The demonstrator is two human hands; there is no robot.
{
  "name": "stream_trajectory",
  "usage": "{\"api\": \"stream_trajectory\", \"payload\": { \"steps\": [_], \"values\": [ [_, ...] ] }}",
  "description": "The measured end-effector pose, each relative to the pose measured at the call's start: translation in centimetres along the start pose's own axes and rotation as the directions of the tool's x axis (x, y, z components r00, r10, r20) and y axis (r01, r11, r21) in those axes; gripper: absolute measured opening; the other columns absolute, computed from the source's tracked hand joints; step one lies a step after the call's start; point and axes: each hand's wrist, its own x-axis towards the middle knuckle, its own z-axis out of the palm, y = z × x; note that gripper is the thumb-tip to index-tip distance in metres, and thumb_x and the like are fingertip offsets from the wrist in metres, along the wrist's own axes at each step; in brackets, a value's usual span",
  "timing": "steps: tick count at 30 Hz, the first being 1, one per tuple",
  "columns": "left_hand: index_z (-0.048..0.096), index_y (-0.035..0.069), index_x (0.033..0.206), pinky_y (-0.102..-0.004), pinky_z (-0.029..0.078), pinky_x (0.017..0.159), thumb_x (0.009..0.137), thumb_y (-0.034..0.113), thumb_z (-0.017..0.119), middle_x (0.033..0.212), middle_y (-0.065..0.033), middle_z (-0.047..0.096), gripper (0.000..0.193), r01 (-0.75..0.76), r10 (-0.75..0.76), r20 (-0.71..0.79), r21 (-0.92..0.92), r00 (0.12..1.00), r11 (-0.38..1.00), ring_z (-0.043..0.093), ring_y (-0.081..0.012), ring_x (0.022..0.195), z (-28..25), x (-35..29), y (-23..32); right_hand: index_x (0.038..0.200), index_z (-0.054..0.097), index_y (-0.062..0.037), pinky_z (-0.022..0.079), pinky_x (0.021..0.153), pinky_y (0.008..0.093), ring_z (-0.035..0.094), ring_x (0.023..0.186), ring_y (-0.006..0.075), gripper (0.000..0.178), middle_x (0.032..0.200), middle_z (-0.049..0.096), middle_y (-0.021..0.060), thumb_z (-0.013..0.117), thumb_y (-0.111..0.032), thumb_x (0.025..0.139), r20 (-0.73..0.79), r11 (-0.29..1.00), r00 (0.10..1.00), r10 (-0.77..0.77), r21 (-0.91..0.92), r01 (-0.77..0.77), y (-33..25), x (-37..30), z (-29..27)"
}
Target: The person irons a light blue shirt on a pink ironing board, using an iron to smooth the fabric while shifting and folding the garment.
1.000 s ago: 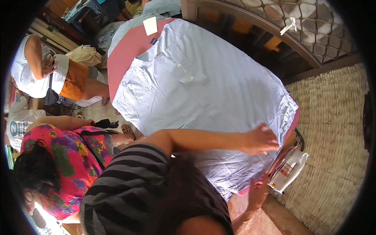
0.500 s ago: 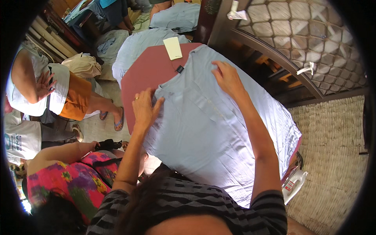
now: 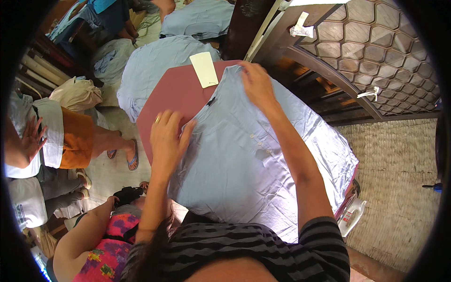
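A light blue shirt (image 3: 225, 160) lies spread over a padded board with a dull red top (image 3: 164, 94). A small dark label (image 3: 211, 101) shows at its neckline. My left hand (image 3: 167, 141), a ring on one finger, is by the left edge of the neckline, thumb and fingers apart. At the far shoulder, my right hand (image 3: 258, 88) has its fingers bent over the shirt's edge and grips the cloth; its fingertips are partly hidden. Between the hands and beyond the neckline, a pale yellow card (image 3: 204, 70) rests on the board.
A white iron (image 3: 352, 217) stands by the board's near right end. Beyond the board is a heap of light blue cloth (image 3: 157, 70). A dark lattice door (image 3: 371, 94) borders the right. People stand at left, one in orange shorts (image 3: 77, 136), another in a flowered top (image 3: 108, 249).
My right hand has moved up and left onto the shirt's far shoulder edge. My left hand has shifted slightly left and lower. The view has turned a little; the people at left have shifted.
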Motion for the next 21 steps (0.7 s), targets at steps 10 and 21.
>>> {"api": "stream_trajectory", "payload": {
  "steps": [10, 21],
  "values": [
    [0.073, 0.006, 0.104, -0.0444, 0.049, 0.086, 0.088, 0.031, 0.067, 0.108, -0.0120, 0.070, 0.030, -0.212, 0.220, 0.193, -0.062, 0.956, 0.975, 0.065, -0.0317, 0.100, 16.1, 17.8, 2.6, 0.080, 0.066, -0.0014, 0.050, 0.069, 0.0371, 0.065, 0.076, 0.0278, 0.014, 0.083, 0.066, 0.0150, 0.071, -0.013, 0.083, -0.183, 0.890, 0.890, 0.418, -0.113, -0.442, 11.0, -8.6, -11.1],
    [0.073, 0.008, 0.089, -0.0428, 0.051, 0.080, 0.083, 0.020, 0.071, 0.096, -0.0079, 0.069, 0.014, -0.322, 0.341, -0.004, -0.336, 0.940, 0.885, 0.066, -0.0310, 0.089, 18.7, 17.9, 1.9, 0.092, 0.067, -0.0025, 0.051, 0.078, 0.0388, 0.066, 0.086, 0.0295, 0.015, 0.092, 0.067, 0.0156, 0.067, -0.017, 0.087, -0.083, 0.846, 0.853, 0.515, -0.111, -0.521, 13.6, -12.8, -15.7]
  ]
}}
